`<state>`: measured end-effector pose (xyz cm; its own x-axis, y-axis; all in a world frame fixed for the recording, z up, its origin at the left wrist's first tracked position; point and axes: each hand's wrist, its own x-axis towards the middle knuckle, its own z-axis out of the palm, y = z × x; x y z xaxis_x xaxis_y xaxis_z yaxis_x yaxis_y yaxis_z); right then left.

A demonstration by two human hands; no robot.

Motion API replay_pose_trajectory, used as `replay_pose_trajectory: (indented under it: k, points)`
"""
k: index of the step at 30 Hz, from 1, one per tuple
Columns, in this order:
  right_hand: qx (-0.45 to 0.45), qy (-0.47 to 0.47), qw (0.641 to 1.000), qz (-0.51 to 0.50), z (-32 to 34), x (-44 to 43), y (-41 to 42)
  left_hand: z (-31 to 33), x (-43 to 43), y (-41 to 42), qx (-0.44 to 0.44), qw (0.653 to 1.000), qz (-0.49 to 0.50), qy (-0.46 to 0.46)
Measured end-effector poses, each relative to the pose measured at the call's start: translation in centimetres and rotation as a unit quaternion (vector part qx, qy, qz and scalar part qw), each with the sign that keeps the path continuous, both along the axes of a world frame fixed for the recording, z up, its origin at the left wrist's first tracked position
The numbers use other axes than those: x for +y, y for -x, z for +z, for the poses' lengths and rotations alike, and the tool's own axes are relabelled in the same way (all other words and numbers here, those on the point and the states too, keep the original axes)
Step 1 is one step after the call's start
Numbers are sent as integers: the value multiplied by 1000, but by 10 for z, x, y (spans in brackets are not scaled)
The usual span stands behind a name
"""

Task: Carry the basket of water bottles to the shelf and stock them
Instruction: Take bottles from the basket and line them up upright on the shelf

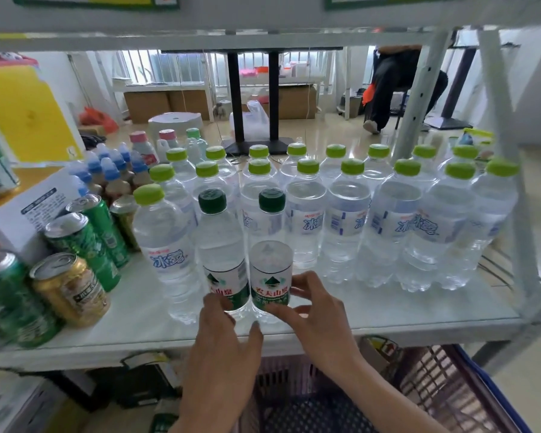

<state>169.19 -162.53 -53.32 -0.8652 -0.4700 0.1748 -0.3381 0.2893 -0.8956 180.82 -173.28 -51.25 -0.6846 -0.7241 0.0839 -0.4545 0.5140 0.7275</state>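
Observation:
Two dark-green-capped water bottles stand side by side at the front of the white shelf (388, 317). My left hand (222, 348) grips the base of the left bottle (221, 245). My right hand (316, 310) wraps its fingers around the lower label of the right bottle (270, 270). Behind them stand rows of several clear bottles with lime-green caps (350, 220). The purple basket with a blue rim (425, 392) sits below the shelf edge, under my forearms; I see no bottles inside it.
Green and gold drink cans (75, 264) and a white carton (28, 210) crowd the shelf's left side, with small blue-capped bottles (113, 173) behind. A grey shelf post (506, 189) stands at right. Beyond the shelf, a person (397, 85) sits at a table.

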Motion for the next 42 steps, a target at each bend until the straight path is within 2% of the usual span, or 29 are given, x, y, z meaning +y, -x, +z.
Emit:
replay_pose_trajectory:
  k: [6, 9, 14, 17, 19, 21, 23, 25, 27, 30, 33, 34, 38, 42]
  points:
    - [7, 29, 999, 13, -6, 0, -3, -2, -4, -1, -38, 996, -54, 65]
    - [12, 10, 1000, 16, -6, 0, 0, -1, -8, 0, -59, 994, -58, 78]
    - [3, -40, 999, 12, -1, -4, 3, 6, -18, -3, -60, 991, -117, 39]
    - [26, -69, 997, -3, -1, -2, 1, 11, -33, -10, -79, 974, -210, -11]
    - [38, -79, 996, -20, -2, -3, 0, 15, -50, -21, -144, 940, -288, -111]
    - [52, -88, 994, -38, -4, -5, -1, 9, -70, -31, -264, 873, -344, -222]
    - [74, -101, 991, -53, -6, -6, -3, -10, -88, -39, -411, 811, -347, -229]
    - [103, -132, 984, -52, -7, -8, -7, -42, -104, -40, -510, 787, -304, -169]
    - [123, -158, 979, -34, -6, -8, -10, -77, -117, -43, -542, 790, -255, -130]
    - [143, -140, 979, -25, -6, 0, -9, -121, -123, -55, -542, 812, -188, -112]
    - [136, -123, 983, -14, -8, 5, -14, -153, -120, -72, -572, 802, -171, -1]
    - [135, -120, 983, -9, -9, 6, -15, -167, -124, -74, -567, 810, -152, 9]
    - [138, -96, 986, 12, -9, 9, -11, -214, -144, -66, -508, 858, -65, -22]
    - [159, -81, 984, 10, -17, 9, -7, -243, -131, -67, -460, 885, 8, -67]
